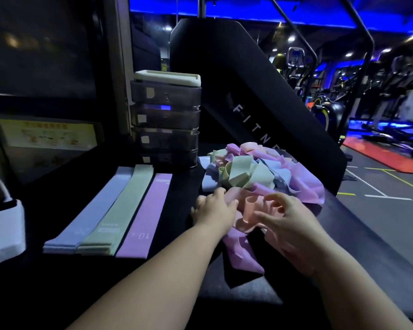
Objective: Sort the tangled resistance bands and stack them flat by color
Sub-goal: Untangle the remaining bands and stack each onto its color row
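Matt stretchy bands [255,177], smoky translucent plastic drawers [165,125], matt black tabletop [181,256]

Two bare forearms reach forward side by side; left hand [215,209] palm down, right hand [290,221] blurred, fingers curled.

Black bench [177,234], matte top. Front-left: 3 flat band stacks side by side, edges touching. L to R they are blue stack [88,215], green stack [119,210], purple stack [144,215]; the purple one is marked "10". To the R, apart from them: tangled pile [253,172] of pink, purple, green & blue bands. At the back, btwn stacks & pile: smoky clear drawers [165,125] w/ white lid [167,78] on top. Far-L edge: white box [3,232], partly cut off.
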`<state>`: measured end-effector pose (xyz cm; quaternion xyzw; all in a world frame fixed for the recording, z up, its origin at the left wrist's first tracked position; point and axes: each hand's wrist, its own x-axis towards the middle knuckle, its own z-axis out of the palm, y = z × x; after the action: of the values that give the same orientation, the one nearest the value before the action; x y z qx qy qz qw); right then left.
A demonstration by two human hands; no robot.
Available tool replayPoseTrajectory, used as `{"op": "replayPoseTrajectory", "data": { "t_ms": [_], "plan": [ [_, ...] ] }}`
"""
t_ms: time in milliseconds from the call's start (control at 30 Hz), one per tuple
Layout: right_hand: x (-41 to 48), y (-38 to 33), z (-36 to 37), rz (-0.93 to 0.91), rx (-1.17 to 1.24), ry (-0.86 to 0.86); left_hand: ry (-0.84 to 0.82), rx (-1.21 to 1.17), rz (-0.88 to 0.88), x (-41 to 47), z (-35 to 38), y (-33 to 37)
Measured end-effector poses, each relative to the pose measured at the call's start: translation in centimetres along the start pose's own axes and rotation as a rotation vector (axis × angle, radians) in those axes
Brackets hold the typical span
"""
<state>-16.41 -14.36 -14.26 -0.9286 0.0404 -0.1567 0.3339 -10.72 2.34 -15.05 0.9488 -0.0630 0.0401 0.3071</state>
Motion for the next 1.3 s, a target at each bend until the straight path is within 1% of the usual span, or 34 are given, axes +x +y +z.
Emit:
{"op": "replayPoseTrajectory", "data": {
  "t_ms": [133, 267, 433, 500, 600, 733, 800, 900, 933, 1033, 1133, 1233, 1300],
  "plan": [
    [0.0, 0.0, 0.4, -0.015, -0.034, 0.014, 0.101, -0.15, 0.081, 0.1, 0.1, -0.7],
    [0.0, -0.1, 0.6, 0.003, -0.093, 0.016, 0.12, -0.373, 0.075, -0.3, 0.0, -1.2],
    [0.2, -0.1, -0.1, -0.016, -0.022, 0.162, 0.107, -0.616, 0.088, -1.5, -0.9, -1.2],
    [0.2, -0.2, -0.7, -0.025, 0.057, 0.205, 0.097, -0.723, 0.083, -1.8, -1.1, -1.3],
    [0.1, 0.1, -1.7, 0.017, 0.236, 0.269, 0.067, -0.88, 0.076, -2.2, -1.3, -1.3],
    [-0.1, 0.3, -3.3, -0.008, 0.461, 0.349, 0.061, -1.001, 0.046, -2.3, -1.5, -1.2],
    [-0.5, 0.1, -4.0, -0.026, 0.544, 0.376, 0.058, -1.009, 0.065, -2.3, -1.5, -1.2],
    [-0.9, -0.2, -4.8, -0.035, 0.702, 0.398, 0.083, -0.926, 0.108, -2.1, -1.3, -1.4],
    [-0.9, -0.1, -5.0, -0.039, 0.715, 0.408, 0.094, -0.913, 0.117, -2.1, -1.2, -1.5],
    [-0.7, 0.7, -5.3, -0.04, 0.603, 0.458, 0.083, -0.87, 0.139, -2.1, -1.1, -1.5],
    [-0.3, 2.3, -4.7, 0.025, 0.438, 0.483, 0.101, -0.922, 0.157, -2.4, -1.2, -1.0],
    [0.0, 3.5, -4.1, 0.142, 0.285, 0.44, 0.103, -1.057, 0.167, -2.6, -2.0, -0.1],
    [0.0, 3.7, -4.0, 0.223, 0.201, 0.376, 0.046, -1.12, 0.16, -2.8, -2.9, 0.9]
  ]
}}
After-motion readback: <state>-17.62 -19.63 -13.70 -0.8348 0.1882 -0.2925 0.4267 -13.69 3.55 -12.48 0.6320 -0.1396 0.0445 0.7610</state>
